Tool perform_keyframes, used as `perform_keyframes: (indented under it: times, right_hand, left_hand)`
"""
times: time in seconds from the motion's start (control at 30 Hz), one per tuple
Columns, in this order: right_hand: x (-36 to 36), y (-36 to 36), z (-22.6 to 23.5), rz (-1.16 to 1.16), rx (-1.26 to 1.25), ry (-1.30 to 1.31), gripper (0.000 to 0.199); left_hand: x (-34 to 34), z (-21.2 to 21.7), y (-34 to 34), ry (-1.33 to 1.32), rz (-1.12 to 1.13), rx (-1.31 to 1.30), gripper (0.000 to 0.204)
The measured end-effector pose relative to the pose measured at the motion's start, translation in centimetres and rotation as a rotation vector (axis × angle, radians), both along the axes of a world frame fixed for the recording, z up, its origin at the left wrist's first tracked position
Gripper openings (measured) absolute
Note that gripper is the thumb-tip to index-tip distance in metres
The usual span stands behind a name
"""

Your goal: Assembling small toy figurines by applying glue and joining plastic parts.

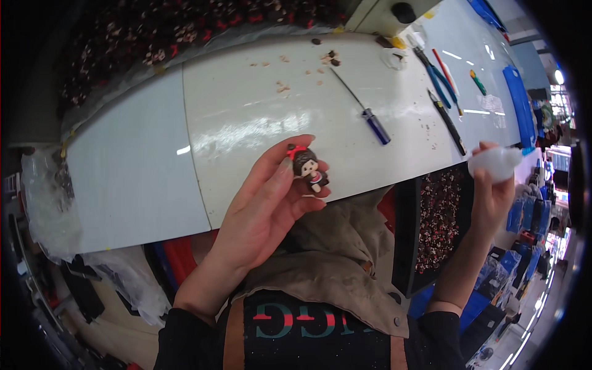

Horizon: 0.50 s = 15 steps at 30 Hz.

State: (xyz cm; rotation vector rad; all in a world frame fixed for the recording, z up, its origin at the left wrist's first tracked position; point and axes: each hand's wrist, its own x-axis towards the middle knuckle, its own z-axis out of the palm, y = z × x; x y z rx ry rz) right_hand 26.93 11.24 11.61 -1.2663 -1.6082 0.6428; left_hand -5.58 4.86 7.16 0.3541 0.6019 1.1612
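Observation:
A small brown-haired doll figurine point(310, 169) with a red bow is held in my left hand point(259, 200), over the table's front edge. The thumb and fingers close around its sides, and its front faces up. Off to the right, my right hand point(491, 185) grips a white squeeze bottle point(495, 165) with a blue tip. That tip points right, away from the figurine. Between the two hands, a screwdriver point(374, 125) with a blue handle lies on the white table point(246, 123).
Pliers point(439, 80), a black craft knife point(448, 123), a red brush point(444, 71) and a green-yellow tool point(478, 82) lie at the right. Small scraps point(283, 87) dot the table. A heap of brown figurine parts point(160, 37) fills the far left; a dark tray point(439, 216) holds more.

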Motion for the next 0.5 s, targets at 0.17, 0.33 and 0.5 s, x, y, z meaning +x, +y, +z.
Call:
perform_keyframes:
  times: [0.17,0.33,0.5]
  right_hand:
    - [-3.7,-2.1,1.6,0.179,0.053,-0.257,0.058]
    - [-6.3,-2.4,2.6,0.306,0.123,-0.465,0.057]
    - [-7.5,-2.2,3.1,0.384,0.075,-0.633,0.053]
  left_hand:
    - [-0.3,0.1,-0.4,0.072,0.039,-0.008,0.043]
    - [-0.6,0.0,-0.7,0.085,0.038,0.024,0.041]
    - [-0.4,-0.4,-0.9,0.098,0.033,0.091,0.041]
